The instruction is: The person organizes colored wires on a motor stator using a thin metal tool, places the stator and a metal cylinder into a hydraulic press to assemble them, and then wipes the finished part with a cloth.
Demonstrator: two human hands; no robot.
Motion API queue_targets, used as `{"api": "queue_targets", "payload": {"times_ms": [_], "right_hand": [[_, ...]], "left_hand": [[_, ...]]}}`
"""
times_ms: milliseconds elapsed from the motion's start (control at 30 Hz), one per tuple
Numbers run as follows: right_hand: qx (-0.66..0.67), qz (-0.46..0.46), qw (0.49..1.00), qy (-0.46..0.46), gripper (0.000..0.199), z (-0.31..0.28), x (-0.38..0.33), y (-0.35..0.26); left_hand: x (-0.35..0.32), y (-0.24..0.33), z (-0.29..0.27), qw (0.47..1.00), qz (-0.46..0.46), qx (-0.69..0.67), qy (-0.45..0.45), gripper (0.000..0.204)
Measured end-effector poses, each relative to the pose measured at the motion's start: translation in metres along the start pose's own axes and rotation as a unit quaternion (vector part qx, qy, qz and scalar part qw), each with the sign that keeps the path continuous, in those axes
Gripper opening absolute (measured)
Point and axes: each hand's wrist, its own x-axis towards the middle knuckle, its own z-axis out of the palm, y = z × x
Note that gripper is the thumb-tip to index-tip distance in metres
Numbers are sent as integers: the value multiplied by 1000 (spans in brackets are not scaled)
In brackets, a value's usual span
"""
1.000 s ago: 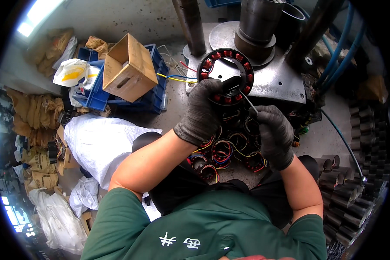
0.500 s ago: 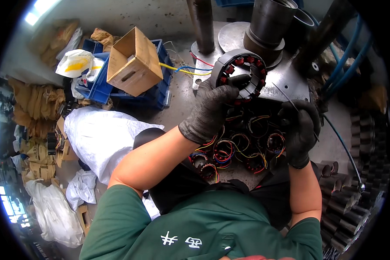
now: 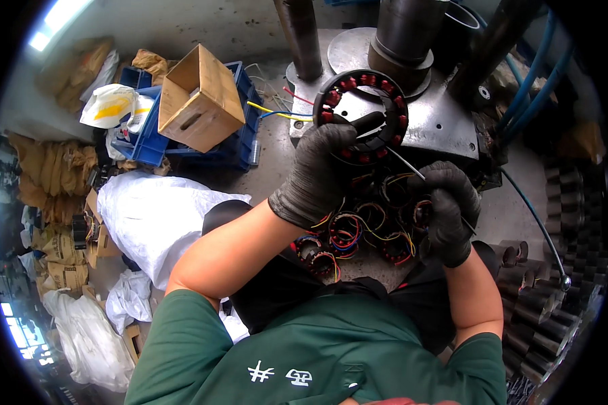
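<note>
While the stator ring (image 3: 363, 116) is gripped by the left hand (image 3: 317, 172), a thin rod (image 3: 412, 167), pinched in the right hand (image 3: 449, 209), points toward eleven o'clock at it.

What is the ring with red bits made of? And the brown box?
The ring looks like dark metal, with reddish coils, likely copper wire, wound around its teeth. The box is plain brown cardboard: matte, with folded flaps and a cut handle slot.

Both gloved hands (image 3: 317, 169) (image 3: 449, 209) clenched, raised.
</note>
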Motion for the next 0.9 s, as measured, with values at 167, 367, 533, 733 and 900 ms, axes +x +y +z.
{"api": "queue_targets", "payload": {"times_ms": [167, 367, 533, 733, 900], "right_hand": [[-25, -21, 999, 1, 18, 1, 1, 5], [-29, -28, 999, 1, 17, 3, 1, 10], [-108, -90, 990, -26, 15, 2, 1, 18], [-241, -127, 959, -77, 15, -7, 5, 17], [-37, 10, 999, -25, 20, -6, 4, 7]], "left_hand": [[3, -2, -6, 996, -29, -57, 57, 59], [6, -4, -8, 993, -49, -98, 42, 63], [5, -4, -7, 991, -45, -117, 51, 41], [9, -3, -9, 987, -59, -116, 96, 20], [13, -6, -17, 983, -77, -111, 125, 20]]}}
